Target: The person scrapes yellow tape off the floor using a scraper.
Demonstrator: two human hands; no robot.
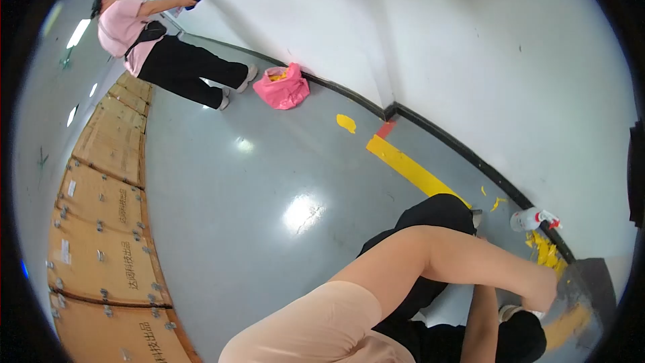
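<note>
My right hand [541,290] reaches low over the floor, close to a heap of crumpled yellow tape scraps [545,250]. Its fingers are turned away from me, and what they hold, if anything, is hidden. My left forearm [481,323] passes under my right forearm, which covers the left hand. A small grey object [477,217] shows beside my knee near the end of the yellow floor tape [416,169]; what it is I cannot make out. A clear spray bottle [525,220] with a red and white trigger head lies by the wall. A blurred yellowish smear [568,326] marks the floor.
Wooden crates [101,249] line the left side. A pink bag [285,89] with yellow scraps stands by the black skirting [470,154]. Beside it a person [151,44] holds a dark object toward the wall. A yellow piece [346,123] lies on the grey floor [222,228].
</note>
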